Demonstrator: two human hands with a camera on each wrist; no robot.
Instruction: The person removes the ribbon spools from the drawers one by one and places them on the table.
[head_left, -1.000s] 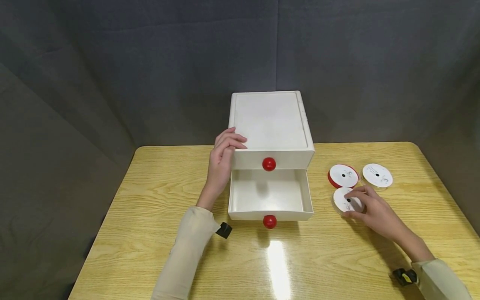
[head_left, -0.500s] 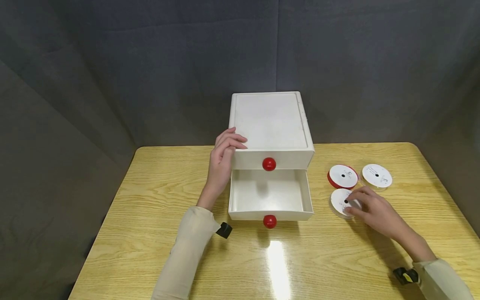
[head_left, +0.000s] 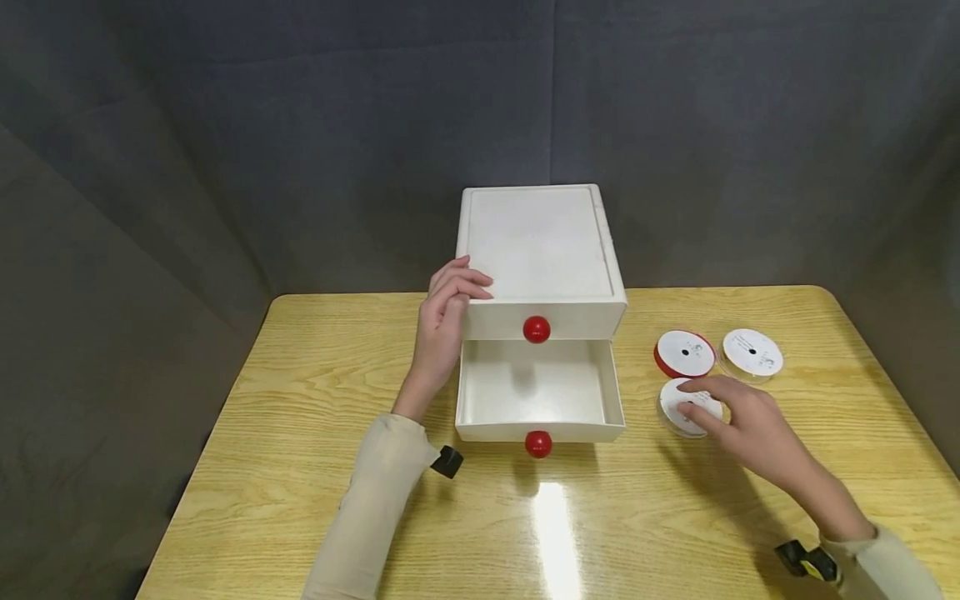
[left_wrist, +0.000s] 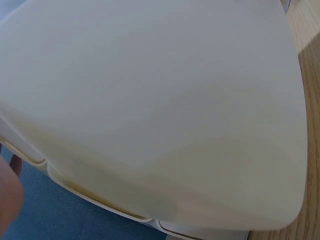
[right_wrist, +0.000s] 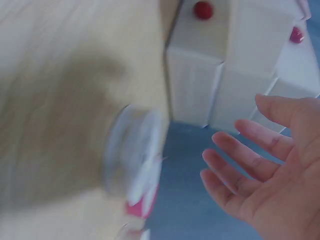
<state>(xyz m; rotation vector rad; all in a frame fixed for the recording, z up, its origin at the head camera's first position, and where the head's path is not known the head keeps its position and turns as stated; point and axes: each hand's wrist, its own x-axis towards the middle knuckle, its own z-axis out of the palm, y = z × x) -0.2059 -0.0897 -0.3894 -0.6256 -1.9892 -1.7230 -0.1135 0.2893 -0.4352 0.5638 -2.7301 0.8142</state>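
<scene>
A white two-drawer cabinet [head_left: 536, 242] with red knobs stands at mid-table in the head view. Its lower drawer [head_left: 498, 432] is pulled out, showing a bare interior. My left hand [head_left: 441, 325] rests on the cabinet's front left top edge, fingers laid over the top. Over a white ribbon spool [head_left: 671, 408] on the right hovers my right hand [head_left: 757, 429]. In the right wrist view its fingers are spread, apart from the blurred spool [right_wrist: 132, 150], and hold nothing. Behind that spool lie a red ribbon spool [head_left: 685, 353] and another pale spool [head_left: 752, 353].
The wooden table [head_left: 322, 400] has its far edge against a dark grey curtain [head_left: 360, 167]. Black wrist mounts sit at both sleeves. Pale cabinet side wall [left_wrist: 165, 100] fills most of the left wrist view.
The front white spool has shifted slightly left. My right hand, whose fingers were at that spool, has loosened and lifted off it. My left hand stays on the cabinet.
</scene>
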